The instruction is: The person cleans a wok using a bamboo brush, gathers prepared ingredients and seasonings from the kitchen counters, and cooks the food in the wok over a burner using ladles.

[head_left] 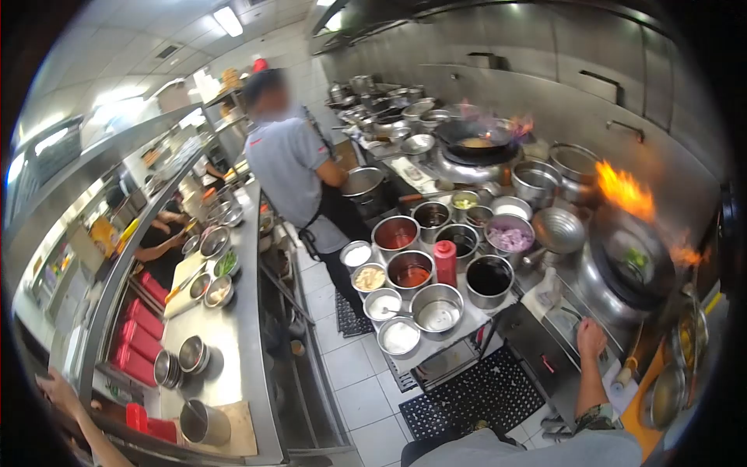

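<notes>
My right hand (591,340) is closed at the stove's front edge, just below the right wok (634,261). A short dark rod (572,314) shows beside its fingers; what it grips, if anything, I cannot make out. Green pieces of food (636,259) lie in this wok and tall flames (626,192) rise behind it. At the far left edge, my left hand (58,389) stretches out, fingers extended, near the steel shelf frame (74,354). Nothing shows in it. A ladle (535,255) lies left of the wok, close to a perforated metal strainer (559,230).
A trolley holds pots of sauce (410,270), a red squeeze bottle (445,262) and chopped purple onion (510,235). A co-worker (288,148) stands beyond it near another wok (476,142). The left counter (245,311) bears metal bowls (193,354). A black mat (475,393) covers floor tiles.
</notes>
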A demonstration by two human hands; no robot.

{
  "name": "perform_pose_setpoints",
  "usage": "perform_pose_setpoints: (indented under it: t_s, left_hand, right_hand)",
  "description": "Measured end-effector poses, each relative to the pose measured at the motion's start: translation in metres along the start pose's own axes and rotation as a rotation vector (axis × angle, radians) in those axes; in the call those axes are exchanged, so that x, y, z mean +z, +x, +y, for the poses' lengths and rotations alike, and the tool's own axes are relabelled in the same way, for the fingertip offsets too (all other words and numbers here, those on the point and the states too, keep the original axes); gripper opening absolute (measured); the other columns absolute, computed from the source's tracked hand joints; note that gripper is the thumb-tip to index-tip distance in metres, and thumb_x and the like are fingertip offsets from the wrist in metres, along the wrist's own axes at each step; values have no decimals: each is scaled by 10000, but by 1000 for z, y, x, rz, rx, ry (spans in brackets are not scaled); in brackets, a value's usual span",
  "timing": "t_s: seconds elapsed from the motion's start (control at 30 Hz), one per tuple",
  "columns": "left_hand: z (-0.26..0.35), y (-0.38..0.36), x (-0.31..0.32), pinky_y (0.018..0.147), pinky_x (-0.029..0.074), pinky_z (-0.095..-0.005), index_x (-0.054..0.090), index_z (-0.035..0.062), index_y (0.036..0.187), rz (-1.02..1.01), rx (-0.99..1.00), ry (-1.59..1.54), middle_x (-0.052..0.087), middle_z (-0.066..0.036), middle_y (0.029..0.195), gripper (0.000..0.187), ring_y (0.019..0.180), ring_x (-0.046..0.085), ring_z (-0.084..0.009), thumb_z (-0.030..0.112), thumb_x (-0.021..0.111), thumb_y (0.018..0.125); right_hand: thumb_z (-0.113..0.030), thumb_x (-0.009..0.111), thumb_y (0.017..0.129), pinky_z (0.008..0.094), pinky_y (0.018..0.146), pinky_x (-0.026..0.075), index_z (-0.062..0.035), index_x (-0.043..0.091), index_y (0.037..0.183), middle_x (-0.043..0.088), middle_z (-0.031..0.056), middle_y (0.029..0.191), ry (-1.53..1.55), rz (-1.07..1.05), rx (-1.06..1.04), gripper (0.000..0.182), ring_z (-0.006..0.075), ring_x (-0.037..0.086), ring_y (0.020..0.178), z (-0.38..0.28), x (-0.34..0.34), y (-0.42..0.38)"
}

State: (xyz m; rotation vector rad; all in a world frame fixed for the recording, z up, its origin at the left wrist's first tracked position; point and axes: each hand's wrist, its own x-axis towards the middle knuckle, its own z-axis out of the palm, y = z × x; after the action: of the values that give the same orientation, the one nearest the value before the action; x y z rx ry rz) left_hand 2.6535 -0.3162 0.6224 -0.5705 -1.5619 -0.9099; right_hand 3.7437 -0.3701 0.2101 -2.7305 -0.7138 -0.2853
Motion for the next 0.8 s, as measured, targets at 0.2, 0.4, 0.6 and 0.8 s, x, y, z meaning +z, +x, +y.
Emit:
perform_pose_setpoints:
  t_s: [0.2, 0.4, 0.6, 0.8]
  left_hand:
    - [7, 5, -1, 800, 468, -523, 306, -125, 1222, -53, 145, 90, 454, -357, 1137, 727, 956, 552, -458, 355, 606, 766]
    - [44, -1, -26, 806, 460, -514, 330, -101, 1199, -101, -181, 72, 536, -318, 1043, 664, 918, 554, -469, 332, 596, 771]
    - [87, -10, -62, 820, 456, -506, 338, -104, 1187, -90, -164, 77, 523, -332, 1029, 641, 920, 548, -462, 304, 585, 760]
    - [125, -16, -96, 827, 452, -525, 308, -108, 1223, -146, -230, -9, 496, -349, 1069, 664, 944, 531, -489, 298, 557, 760]
  right_hand:
    - [-364, 401, 901, 478, 703, 463, -75, 633, 805, 642, 172, 822, 17, 5, -34, 383, 366, 612, 784, 8, 11, 3]
    - [-358, 394, 903, 488, 736, 445, -72, 628, 803, 644, 164, 847, 16, -60, 40, 382, 363, 607, 828, 2, -1, 0]
    - [-348, 406, 895, 477, 707, 452, -79, 632, 804, 641, 167, 817, 25, -8, -10, 364, 360, 609, 790, 3, 5, 2]
    - [-349, 392, 905, 475, 714, 450, -73, 629, 815, 640, 171, 827, 10, -21, -1, 374, 370, 606, 793, 3, 3, 1]
